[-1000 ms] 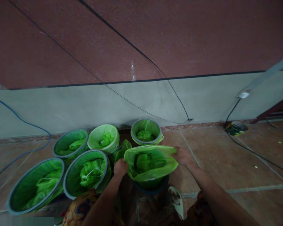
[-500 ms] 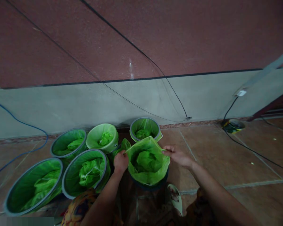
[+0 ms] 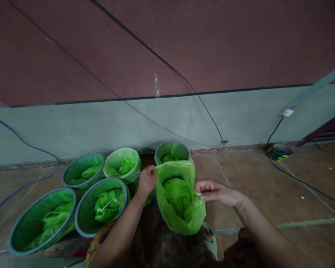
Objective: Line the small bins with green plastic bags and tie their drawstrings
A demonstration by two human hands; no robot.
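A green plastic bag (image 3: 181,199) hangs open in front of me, with crumpled green plastic inside it. My left hand (image 3: 146,181) is closed on the bag's upper left rim. My right hand (image 3: 216,192) pinches the right edge of the rim. The bag is lifted and hides the dark bin below it. Several grey-rimmed bins lined with green bags stand to the left: a large bin (image 3: 41,219), another large bin (image 3: 101,207), a smaller bin (image 3: 83,173), a light green bin (image 3: 123,163) and a grey bin (image 3: 171,150) behind the held bag.
The bins stand on a brown tiled floor (image 3: 268,186) against a grey and maroon wall (image 3: 100,123). A blue cable (image 3: 22,178) loops at the left. Black cables (image 3: 296,178) run across the floor at the right to a wall socket (image 3: 288,111). A sandal (image 3: 209,238) lies below the bag.
The bag has been raised out of its bin and drawn narrower. My left hand moved up and right along the rim; my right hand moved down and now pinches the edge.
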